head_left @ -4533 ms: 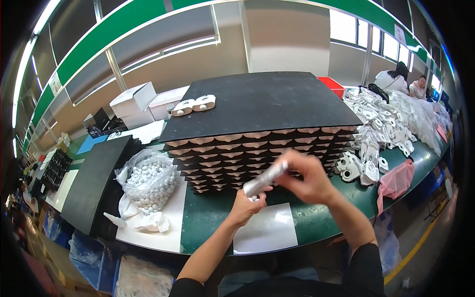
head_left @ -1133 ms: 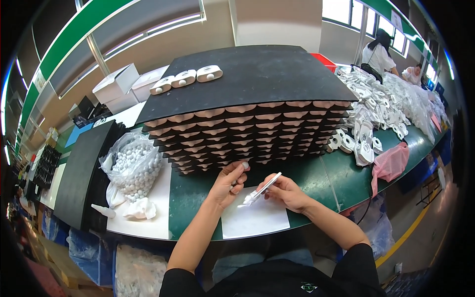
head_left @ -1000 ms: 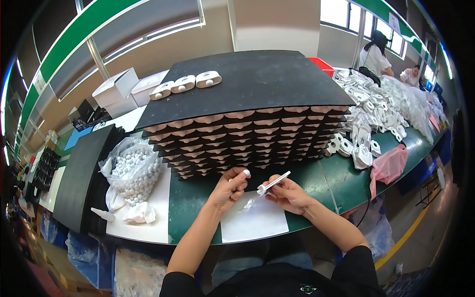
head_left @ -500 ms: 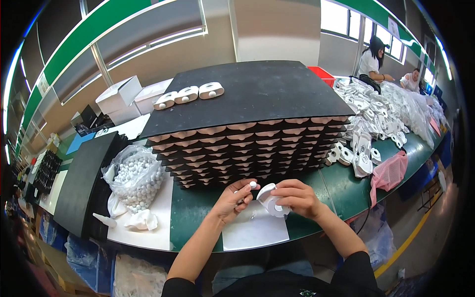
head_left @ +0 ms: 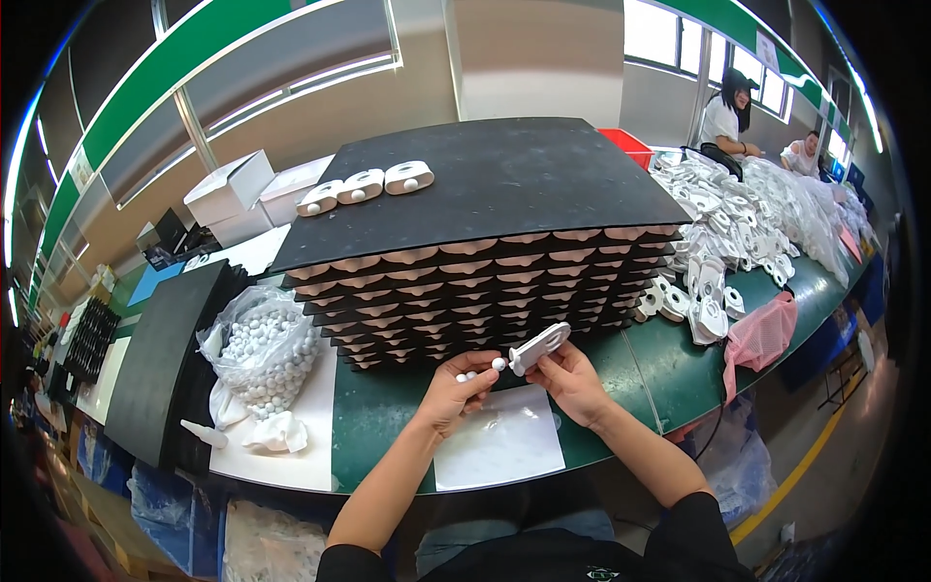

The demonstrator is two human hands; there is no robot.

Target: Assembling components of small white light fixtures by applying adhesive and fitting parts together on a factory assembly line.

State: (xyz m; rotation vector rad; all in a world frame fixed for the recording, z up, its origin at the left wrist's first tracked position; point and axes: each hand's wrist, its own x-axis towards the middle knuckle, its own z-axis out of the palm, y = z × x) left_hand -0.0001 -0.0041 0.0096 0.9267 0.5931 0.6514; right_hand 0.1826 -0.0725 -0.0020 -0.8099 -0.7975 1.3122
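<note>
Small white balls (head_left: pixel 499 365) are pinched between the thumb and fingers of my left hand (head_left: pixel 446 396), one at the fingertips and more along the fingers. My right hand (head_left: pixel 579 386) grips a white plastic part with a round opening (head_left: pixel 540 349), tilted so its narrow end points at the ball. That end is very close to the ball; whether they touch I cannot tell. Below my hands lies a white sheet (head_left: pixel 499 442) on the green table (head_left: pixel 621 388). Three similar white parts (head_left: pixel 408 177), each with a ball at its front, rest on the tall stack of black boards (head_left: pixel 504 189).
A plastic bag of white balls (head_left: pixel 267 341) stands at the left, with a small white bottle (head_left: pixel 204 433) and black boards (head_left: pixel 165 364) beside it. Loose white parts (head_left: pixel 727 213) are heaped at the right near a pink mesh bag (head_left: pixel 759 335). Two people (head_left: pixel 725 116) sit beyond.
My right hand has turned the white part from facing up to edge-on, raising it and bringing its narrow end toward the ball. My left hand stays nearly in place.
</note>
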